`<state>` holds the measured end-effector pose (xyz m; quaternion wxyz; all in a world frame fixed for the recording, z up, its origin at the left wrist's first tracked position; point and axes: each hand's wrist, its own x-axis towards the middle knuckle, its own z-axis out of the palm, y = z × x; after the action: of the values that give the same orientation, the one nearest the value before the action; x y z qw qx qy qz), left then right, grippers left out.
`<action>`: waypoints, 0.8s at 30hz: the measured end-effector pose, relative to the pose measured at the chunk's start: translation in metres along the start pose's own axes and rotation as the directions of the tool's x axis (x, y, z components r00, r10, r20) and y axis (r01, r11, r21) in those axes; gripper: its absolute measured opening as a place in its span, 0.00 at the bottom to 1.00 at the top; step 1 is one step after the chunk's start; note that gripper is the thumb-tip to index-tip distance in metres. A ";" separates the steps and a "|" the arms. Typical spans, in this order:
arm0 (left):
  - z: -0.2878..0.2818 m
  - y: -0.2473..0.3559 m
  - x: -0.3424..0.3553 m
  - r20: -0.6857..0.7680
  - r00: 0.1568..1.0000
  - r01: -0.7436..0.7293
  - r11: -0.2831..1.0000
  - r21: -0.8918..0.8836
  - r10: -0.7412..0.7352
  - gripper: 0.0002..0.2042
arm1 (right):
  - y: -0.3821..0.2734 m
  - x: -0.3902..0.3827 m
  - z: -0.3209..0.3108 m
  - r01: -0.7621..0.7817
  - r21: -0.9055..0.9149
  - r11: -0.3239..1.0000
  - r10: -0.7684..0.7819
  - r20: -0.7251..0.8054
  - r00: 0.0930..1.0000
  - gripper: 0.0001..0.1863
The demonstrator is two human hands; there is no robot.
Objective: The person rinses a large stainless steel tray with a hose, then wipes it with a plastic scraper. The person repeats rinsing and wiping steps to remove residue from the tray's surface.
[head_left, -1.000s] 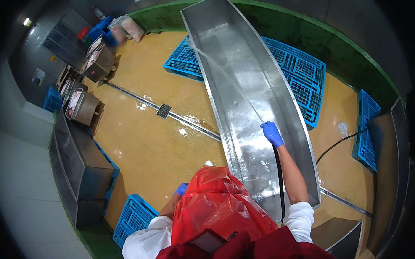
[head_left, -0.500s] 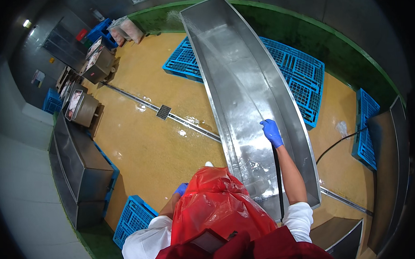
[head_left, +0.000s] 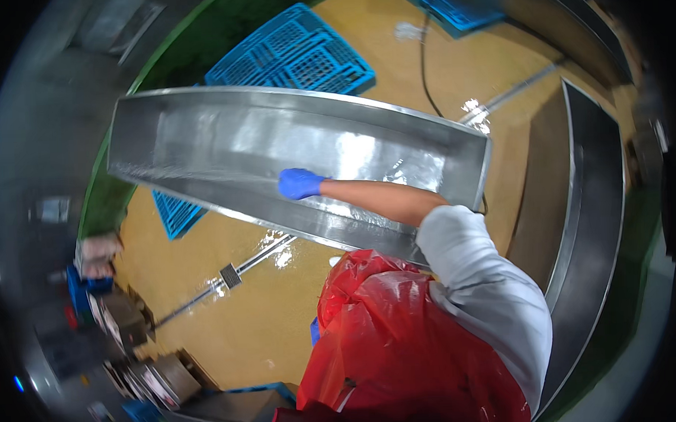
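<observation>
My right hand [head_left: 300, 183], in a blue glove, is closed on the hose over the long steel trough [head_left: 231, 125]; the hose is mostly hidden under the hand and forearm. A faint stream of water [head_left: 203, 175] runs leftward from it along the trough's interior. My left hand [head_left: 314, 330] shows only as a sliver of blue glove beside my red apron [head_left: 402, 350], its fingers hidden.
Blue pallets [head_left: 288, 53] lie beyond and beneath the trough. A black hose [head_left: 424, 63] crosses the wet yellow floor [head_left: 208, 342]. Another steel trough [head_left: 591, 202] stands at the right. Loaded steel bins [head_left: 118, 315] line the lower left. A drain channel [head_left: 185, 305] crosses the floor.
My view has swung to the right, so the trough now lies crosswise. My right arm now reaches leftward across it, with the spray aimed toward the same end.
</observation>
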<state>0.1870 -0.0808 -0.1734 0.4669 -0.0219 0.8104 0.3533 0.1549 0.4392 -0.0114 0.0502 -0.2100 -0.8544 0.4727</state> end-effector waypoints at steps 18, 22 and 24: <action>-0.006 -0.018 -0.006 -0.027 0.994 -0.103 0.994 -0.020 0.103 0.17 | -0.021 0.017 0.005 -0.030 0.067 0.997 0.029 0.017 0.999 0.18; -0.006 -0.036 -0.004 -0.019 0.994 -0.108 0.984 0.144 0.112 0.17 | -0.001 0.022 0.014 0.008 0.035 0.999 -0.007 -0.014 1.000 0.17; -0.005 -0.038 0.002 -0.033 0.995 -0.094 0.989 0.113 0.098 0.17 | 0.010 0.026 0.017 0.056 0.038 0.998 -0.055 -0.032 0.998 0.17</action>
<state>0.1965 -0.1120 -0.1945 0.4344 0.0362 0.8376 0.3293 0.1297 0.4406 -0.0321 0.0809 -0.1925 -0.8496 0.4844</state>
